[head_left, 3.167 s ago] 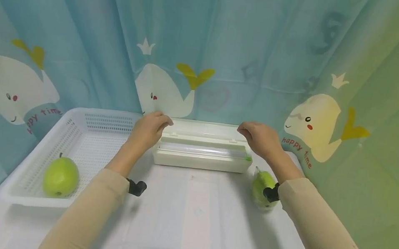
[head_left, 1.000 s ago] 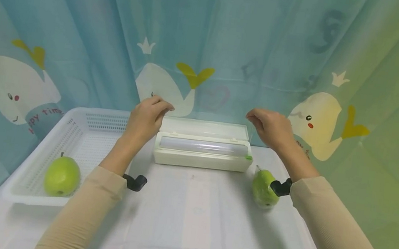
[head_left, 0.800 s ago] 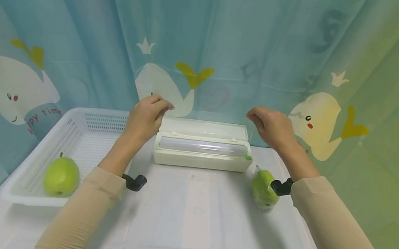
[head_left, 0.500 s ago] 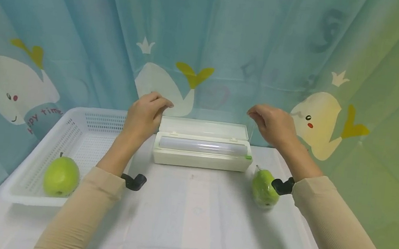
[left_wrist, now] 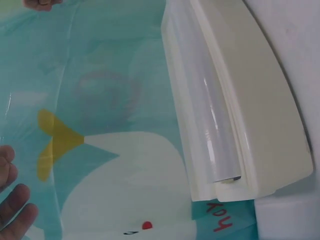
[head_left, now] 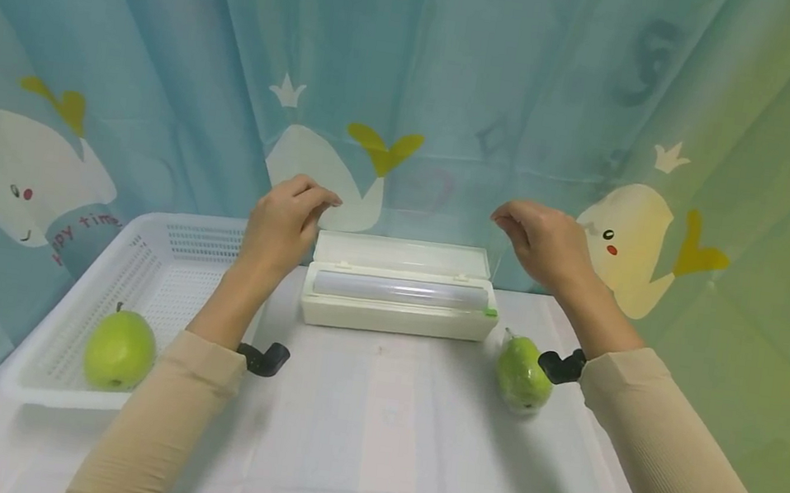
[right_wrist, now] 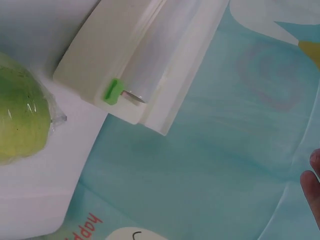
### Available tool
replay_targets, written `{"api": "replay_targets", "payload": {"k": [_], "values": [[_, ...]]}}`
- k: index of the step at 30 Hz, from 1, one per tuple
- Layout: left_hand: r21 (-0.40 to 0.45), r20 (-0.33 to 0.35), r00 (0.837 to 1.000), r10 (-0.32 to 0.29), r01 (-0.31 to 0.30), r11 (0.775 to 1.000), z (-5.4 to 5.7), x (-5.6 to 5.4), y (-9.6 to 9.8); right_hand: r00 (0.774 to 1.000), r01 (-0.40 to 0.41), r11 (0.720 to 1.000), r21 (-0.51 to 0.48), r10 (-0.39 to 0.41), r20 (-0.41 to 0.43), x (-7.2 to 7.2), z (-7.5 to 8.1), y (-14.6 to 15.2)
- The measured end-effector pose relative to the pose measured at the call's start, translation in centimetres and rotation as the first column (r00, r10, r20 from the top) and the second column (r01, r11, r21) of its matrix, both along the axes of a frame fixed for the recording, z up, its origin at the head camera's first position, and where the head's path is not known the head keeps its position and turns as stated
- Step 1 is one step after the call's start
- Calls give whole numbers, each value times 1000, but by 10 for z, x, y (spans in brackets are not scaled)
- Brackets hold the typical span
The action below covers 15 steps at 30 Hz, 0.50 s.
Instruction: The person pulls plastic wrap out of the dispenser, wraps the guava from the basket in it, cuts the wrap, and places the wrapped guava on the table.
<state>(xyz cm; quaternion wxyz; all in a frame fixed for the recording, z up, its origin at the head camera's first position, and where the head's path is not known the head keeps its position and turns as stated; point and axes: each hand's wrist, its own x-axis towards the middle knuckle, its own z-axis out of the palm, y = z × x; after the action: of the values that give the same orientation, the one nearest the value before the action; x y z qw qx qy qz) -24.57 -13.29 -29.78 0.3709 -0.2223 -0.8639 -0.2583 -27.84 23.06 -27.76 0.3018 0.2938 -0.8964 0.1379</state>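
In the head view my left hand (head_left: 283,223) and right hand (head_left: 551,246) are raised above and behind a white cling film box (head_left: 396,319), fingertips pinched. Between them they hold a sheet of clear cling film (left_wrist: 29,97), barely visible apart from faint edges and glints in the wrist views. Its roll (head_left: 400,290) sits in the box, whose lid (head_left: 403,254) stands back. At the box's right end is a green slider (right_wrist: 114,91). A green pear (head_left: 524,376) wrapped in film lies on the table below my right wrist.
On the left stands a white perforated basket (head_left: 56,398) with an unwrapped green pear (head_left: 121,350) in its near left corner. A blue-green curtain (head_left: 462,80) with whale prints hangs right behind the box. A pale cloth covers the table (head_left: 338,447).
Both hands have risen from close to the box's open lid to above it, drawing film up from the roll, and they have spread slightly apart. Box, basket and pears stay in place.
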Motion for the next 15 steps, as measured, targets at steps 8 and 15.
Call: {"api": "replay_targets", "payload": {"k": [8,15], "values": [[10,-5,1000,8,-8,1000,1,5,0,1000,0,1000,2,0,2,4,2,-2],[7,-20,1000,12,-12,1000,4,4,0,1000,6,1000,0,-6,-20,2,5,0]]}}
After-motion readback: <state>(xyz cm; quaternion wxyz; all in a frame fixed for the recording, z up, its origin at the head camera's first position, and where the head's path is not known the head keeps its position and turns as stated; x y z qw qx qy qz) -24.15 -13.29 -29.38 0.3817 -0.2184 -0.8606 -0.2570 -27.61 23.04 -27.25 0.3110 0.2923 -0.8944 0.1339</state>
